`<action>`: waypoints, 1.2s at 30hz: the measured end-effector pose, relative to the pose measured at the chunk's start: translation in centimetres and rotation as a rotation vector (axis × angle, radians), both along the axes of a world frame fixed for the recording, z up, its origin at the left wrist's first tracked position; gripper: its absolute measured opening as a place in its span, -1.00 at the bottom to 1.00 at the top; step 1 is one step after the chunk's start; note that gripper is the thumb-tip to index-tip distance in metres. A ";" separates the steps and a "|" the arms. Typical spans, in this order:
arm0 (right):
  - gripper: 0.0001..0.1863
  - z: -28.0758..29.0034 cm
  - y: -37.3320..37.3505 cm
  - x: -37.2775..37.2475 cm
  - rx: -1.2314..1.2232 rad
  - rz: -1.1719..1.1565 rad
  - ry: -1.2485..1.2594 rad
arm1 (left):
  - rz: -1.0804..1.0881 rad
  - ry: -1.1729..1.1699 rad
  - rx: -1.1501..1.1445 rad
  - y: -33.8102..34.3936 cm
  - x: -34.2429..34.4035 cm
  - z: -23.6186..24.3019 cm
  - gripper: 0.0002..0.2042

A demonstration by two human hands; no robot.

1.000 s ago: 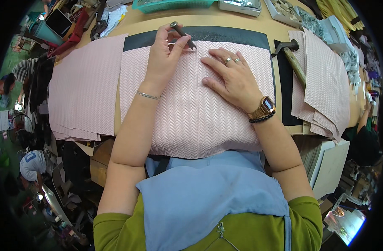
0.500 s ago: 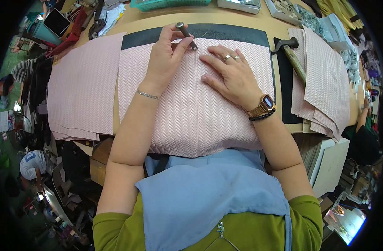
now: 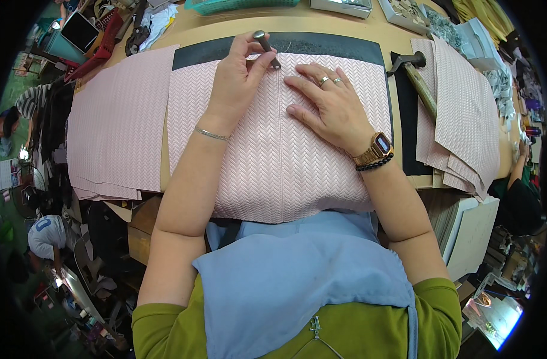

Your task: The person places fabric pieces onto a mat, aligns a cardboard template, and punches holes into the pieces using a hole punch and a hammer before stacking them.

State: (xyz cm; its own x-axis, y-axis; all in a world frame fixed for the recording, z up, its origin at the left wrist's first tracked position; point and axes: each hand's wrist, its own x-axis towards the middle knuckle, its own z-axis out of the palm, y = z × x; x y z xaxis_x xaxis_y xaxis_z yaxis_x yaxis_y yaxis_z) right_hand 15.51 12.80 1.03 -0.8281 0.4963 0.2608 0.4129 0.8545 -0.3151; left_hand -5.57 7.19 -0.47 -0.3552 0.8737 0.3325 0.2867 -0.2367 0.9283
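A pale pink herringbone-textured sheet (image 3: pixel 243 173) with a seam down its middle lies over a dark board (image 3: pixel 203 51) in front of me. My left hand (image 3: pixel 243 72) is closed on a short metal punch (image 3: pixel 262 42), held at a slant with its lower end at the seam by the sheet's top edge. My right hand (image 3: pixel 324 105), wearing rings, rests open on the sheet just right of the seam, fingers apart. A hammer (image 3: pixel 421 87) with a metal head and greenish handle lies to the right beside more pink sheets (image 3: pixel 465 125).
A stack of pink sheets (image 3: pixel 118 119) lies on the left of the table. A teal tray (image 3: pixel 243 7), white boxes (image 3: pixel 339 9) and a red basket (image 3: pixel 94 66) line the back. Co-workers appear at the far left (image 3: pixel 46 236) and far right (image 3: pixel 512 203).
The punch's lower end has moved slightly, its top a little to the right, with my left hand still on it. My right hand has shifted marginally along with the whole view.
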 end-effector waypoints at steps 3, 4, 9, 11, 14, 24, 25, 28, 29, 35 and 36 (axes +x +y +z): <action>-0.47 0.0 0.0 0.0 -0.005 0.000 0.005 | 0.013 0.084 -0.021 -0.2 0.2 0.4 -0.65; -0.47 0.0 -0.1 0.0 -0.012 -0.001 0.008 | 0.015 0.114 -0.057 -0.3 0.3 0.7 -0.67; -0.48 0.0 -0.2 0.2 0.020 0.005 0.027 | 0.017 0.202 -0.059 -0.3 0.4 0.6 -0.68; -0.50 0.2 0.3 0.6 0.057 0.011 0.046 | 0.010 0.275 -0.035 -0.3 0.5 0.6 -0.68; -0.61 1.7 2.7 2.8 -0.050 -0.126 0.245 | 0.018 0.276 -0.019 -0.5 0.2 0.3 -0.67; -0.56 1.1 8.8 16.0 0.112 -0.825 -0.417 | 0.015 0.253 0.000 -0.4 0.1 0.4 -0.67; -0.56 1.4 9.1 16.3 0.118 -0.828 -0.415 | 0.025 0.268 -0.009 -0.3 0.1 0.4 -0.69; -0.60 2.7 9.8 16.3 0.198 -0.748 -0.389 | 0.033 0.283 -0.010 -0.1 0.1 0.2 -0.74; -0.60 3.4 9.9 16.4 0.125 -0.723 -0.278 | 0.028 0.281 -0.010 0.1 0.0 0.2 -0.76; -0.61 10.9 6.9 10.1 -0.479 -0.564 0.300 | 0.010 0.261 0.001 -0.4 0.4 1.1 -0.80; -0.67 11.7 6.0 9.1 -0.515 -0.409 0.318 | 0.000 0.269 0.014 -0.3 0.5 1.2 -0.80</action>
State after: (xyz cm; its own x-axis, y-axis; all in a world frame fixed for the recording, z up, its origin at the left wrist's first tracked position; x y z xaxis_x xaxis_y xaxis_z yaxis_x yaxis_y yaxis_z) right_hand 24.59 18.85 12.76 -0.4733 0.8743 0.1080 0.4892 0.3628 -0.7931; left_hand -5.04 6.93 0.76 -0.2522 0.8682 0.4274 0.5228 -0.2494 0.8152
